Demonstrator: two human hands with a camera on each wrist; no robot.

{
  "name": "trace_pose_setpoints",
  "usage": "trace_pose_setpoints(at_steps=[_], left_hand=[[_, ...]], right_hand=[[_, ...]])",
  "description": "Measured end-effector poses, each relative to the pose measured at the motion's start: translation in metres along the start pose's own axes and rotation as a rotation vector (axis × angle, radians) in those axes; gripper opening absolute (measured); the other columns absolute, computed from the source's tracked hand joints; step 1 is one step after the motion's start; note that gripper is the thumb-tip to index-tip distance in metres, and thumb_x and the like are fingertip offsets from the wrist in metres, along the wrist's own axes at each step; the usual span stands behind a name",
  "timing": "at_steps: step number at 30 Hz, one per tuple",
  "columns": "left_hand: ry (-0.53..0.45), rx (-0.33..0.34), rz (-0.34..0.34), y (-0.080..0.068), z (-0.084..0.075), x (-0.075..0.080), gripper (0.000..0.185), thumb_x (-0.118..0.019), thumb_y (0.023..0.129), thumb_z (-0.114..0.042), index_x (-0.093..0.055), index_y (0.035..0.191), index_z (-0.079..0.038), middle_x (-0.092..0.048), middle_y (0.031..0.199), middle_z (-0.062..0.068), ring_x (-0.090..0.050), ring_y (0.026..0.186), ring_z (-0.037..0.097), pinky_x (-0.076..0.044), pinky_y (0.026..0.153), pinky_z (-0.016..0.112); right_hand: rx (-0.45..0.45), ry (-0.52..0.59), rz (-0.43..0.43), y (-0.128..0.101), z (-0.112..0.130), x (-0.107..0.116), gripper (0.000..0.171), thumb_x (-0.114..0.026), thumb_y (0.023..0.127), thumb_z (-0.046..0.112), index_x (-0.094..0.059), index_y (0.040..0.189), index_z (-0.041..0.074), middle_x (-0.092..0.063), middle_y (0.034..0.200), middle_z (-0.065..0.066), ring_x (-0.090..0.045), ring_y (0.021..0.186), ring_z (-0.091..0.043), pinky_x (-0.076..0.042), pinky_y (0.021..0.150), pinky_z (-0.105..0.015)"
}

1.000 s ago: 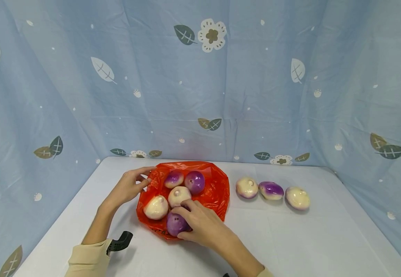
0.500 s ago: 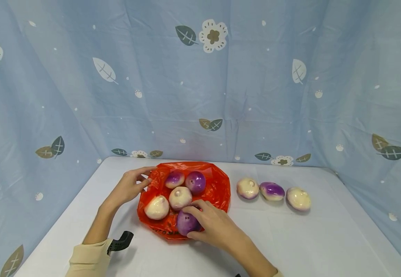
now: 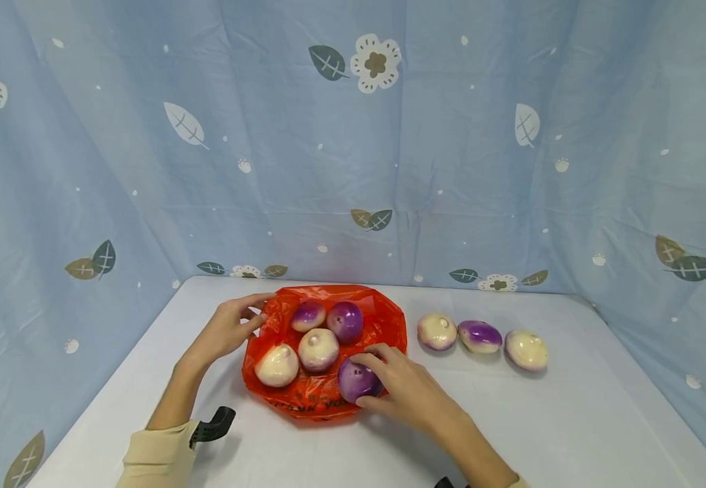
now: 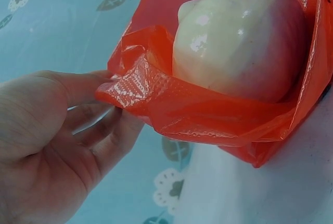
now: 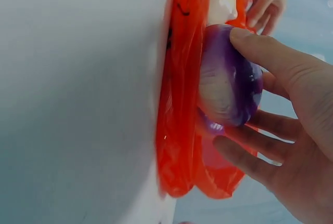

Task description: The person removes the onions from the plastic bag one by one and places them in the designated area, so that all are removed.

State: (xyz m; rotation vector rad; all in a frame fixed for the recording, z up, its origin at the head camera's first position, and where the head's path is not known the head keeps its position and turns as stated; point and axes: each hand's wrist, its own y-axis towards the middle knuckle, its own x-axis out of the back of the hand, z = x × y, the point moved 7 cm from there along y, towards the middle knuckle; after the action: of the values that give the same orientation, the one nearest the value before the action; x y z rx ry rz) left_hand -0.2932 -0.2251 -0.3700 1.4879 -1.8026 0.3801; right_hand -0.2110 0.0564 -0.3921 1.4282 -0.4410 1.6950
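A red plastic bag point(image 3: 385, 332) lies opened out on the table with several glossy purple-and-white turnips in it. My left hand point(image 3: 226, 329) pinches the bag's left edge between thumb and fingers; the left wrist view shows the crumpled edge point(image 4: 130, 86) there. At the bag's front right, my right hand point(image 3: 412, 390) grips a purple turnip point(image 3: 354, 381), thumb on the near side and fingers over the top. In the right wrist view this turnip point(image 5: 229, 78) is just inside the bag's rim. A pale turnip point(image 3: 276, 366) and another pale turnip point(image 3: 318, 350) sit left of it.
Right of the bag, a pale turnip point(image 3: 436, 332), a purple turnip point(image 3: 479, 337) and a cream turnip point(image 3: 526, 350) stand in a row on the white table point(image 3: 548, 420). A blue patterned curtain point(image 3: 280, 156) hangs behind the table and at its sides.
My right hand has moved to the right with the purple turnip, from the bag's front middle to its front right, uncovering black print on the bag. The left hand stays at the bag's edge.
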Motion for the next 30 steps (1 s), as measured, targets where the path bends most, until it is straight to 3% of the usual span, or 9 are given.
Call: trace_pose_setpoints(at_steps=[16, 30], left_hand=[[-0.003, 0.014, -0.005, -0.001, 0.0, 0.002, 0.043, -0.061, 0.094, -0.003, -0.057, 0.136, -0.008, -0.067, 0.113, 0.021, -0.069, 0.083, 0.023, -0.057, 0.059, 0.023], [-0.006, 0.001, -0.012, -0.001, -0.001, 0.002, 0.043, -0.061, 0.093, 0.001, -0.057, 0.135, -0.005, -0.067, 0.113, 0.022, -0.069, 0.081, 0.021, -0.057, 0.059, 0.023]], right_hand=[[-0.032, 0.006, -0.107, -0.016, -0.024, 0.018, 0.06, -0.079, 0.078, 0.047, -0.057, 0.131, 0.031, -0.057, 0.129, 0.005, -0.061, 0.115, -0.014, -0.056, 0.093, -0.038], [-0.108, 0.014, -0.132, -0.03, -0.047, 0.031, 0.063, -0.084, 0.074, 0.043, -0.058, 0.131, 0.033, -0.056, 0.133, 0.0, -0.058, 0.124, -0.024, -0.056, 0.094, -0.046]])
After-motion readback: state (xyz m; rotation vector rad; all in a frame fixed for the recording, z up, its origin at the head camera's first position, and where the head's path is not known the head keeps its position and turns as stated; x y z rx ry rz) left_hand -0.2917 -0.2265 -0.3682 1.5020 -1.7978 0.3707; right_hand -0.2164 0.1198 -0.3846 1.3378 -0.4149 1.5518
